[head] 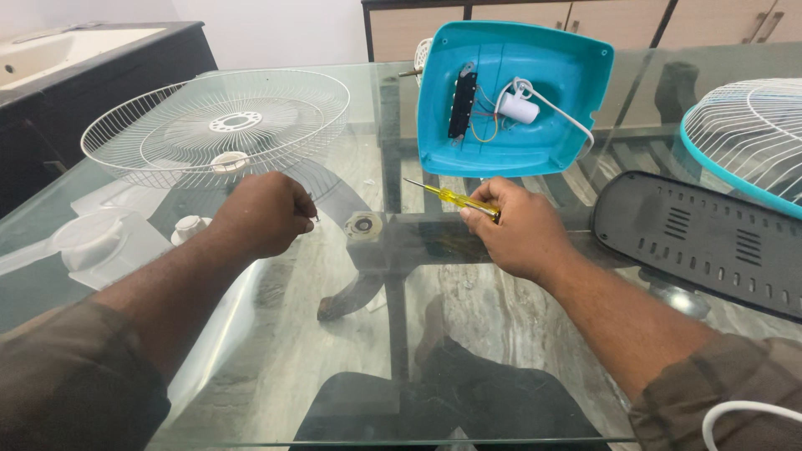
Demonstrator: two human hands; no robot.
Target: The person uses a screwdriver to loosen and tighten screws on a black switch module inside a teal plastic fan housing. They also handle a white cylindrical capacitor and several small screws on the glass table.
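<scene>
Screwdriver (452, 199), yellow-handled, is gripped in the right hand (518, 232) at frame centre below the turquoise fan base (576, 83), while the left hand (259, 213) is closed on the glass counter (276, 351).

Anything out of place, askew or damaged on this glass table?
The turquoise plastic fan base stands tilted up on edge, open, its wires and a white capacitor exposed. The right hand holds a yellow-handled screwdriver. Nothing looks spilled or broken.
</scene>
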